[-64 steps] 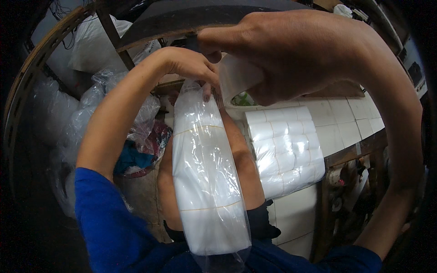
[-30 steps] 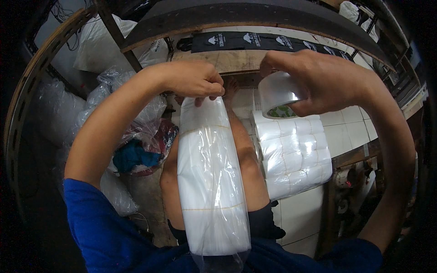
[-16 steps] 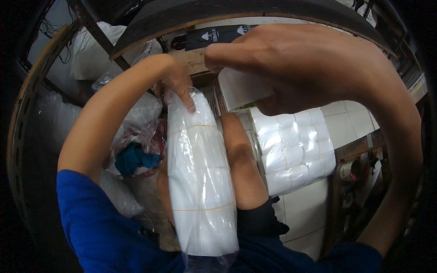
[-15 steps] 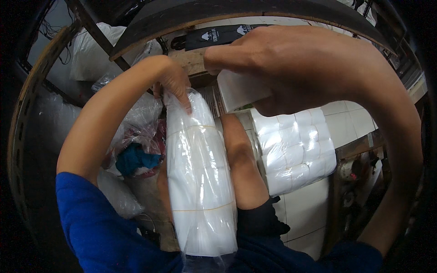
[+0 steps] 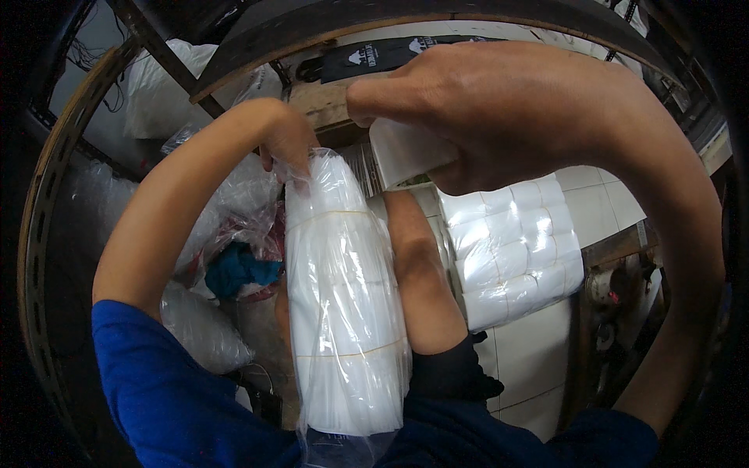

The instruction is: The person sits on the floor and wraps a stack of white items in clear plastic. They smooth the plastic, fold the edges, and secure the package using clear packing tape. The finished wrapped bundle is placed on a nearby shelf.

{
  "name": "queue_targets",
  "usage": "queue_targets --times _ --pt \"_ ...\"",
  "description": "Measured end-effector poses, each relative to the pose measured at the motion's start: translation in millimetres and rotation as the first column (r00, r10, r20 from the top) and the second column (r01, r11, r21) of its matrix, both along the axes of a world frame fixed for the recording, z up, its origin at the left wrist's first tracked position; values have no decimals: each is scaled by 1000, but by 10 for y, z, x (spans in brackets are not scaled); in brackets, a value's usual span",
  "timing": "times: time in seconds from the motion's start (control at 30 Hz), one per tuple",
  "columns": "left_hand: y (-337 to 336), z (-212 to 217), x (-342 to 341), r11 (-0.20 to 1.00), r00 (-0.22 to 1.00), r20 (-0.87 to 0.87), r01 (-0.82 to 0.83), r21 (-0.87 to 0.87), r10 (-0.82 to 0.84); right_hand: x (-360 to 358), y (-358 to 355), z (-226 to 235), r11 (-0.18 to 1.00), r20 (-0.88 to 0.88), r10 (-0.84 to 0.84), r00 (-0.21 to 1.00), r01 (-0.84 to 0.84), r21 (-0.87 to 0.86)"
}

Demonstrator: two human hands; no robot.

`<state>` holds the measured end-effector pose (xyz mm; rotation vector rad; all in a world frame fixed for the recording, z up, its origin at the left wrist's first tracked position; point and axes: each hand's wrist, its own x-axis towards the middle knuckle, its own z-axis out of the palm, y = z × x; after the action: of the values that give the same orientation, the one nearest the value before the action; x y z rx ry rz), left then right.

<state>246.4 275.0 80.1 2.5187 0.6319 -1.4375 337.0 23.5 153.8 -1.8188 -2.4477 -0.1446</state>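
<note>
Left hand (image 5: 285,140) now lower on bag (image 5: 343,312)

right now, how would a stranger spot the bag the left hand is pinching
Start at the blue sleeve at the lower left and follow that arm up to the left hand. The clear bag hangs from its grip down the middle. Unlike the crumpled bags beside it, it is long and holds a banded white stack.
</note>
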Motion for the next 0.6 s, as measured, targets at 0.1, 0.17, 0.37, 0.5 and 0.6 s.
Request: queue_targets --times 0.1,0.17,0.37,0.5,0.6 --pt "184 -64 -125 996 997 18 75 -45 -74 -29 31 16 981 -8 -119 993 116 -153" --pt "222 -70 -213 994 999 8 39 -105 -38 -47 42 2 969 -18 -159 987 152 -193" --pt "163 -216 -136 955 959 -174 251 154 -224 -6 -19 -121 970 -62 -171 983 157 -187" --pt "282 -407 -118 954 947 -184 283 103 -262 145 -33 -232 987 -136 -105 985 87 -137" --pt "283 -503 -60 932 922 -235 342 117 -309 235 -54 -393 995 -24 -43 999 41 -91"
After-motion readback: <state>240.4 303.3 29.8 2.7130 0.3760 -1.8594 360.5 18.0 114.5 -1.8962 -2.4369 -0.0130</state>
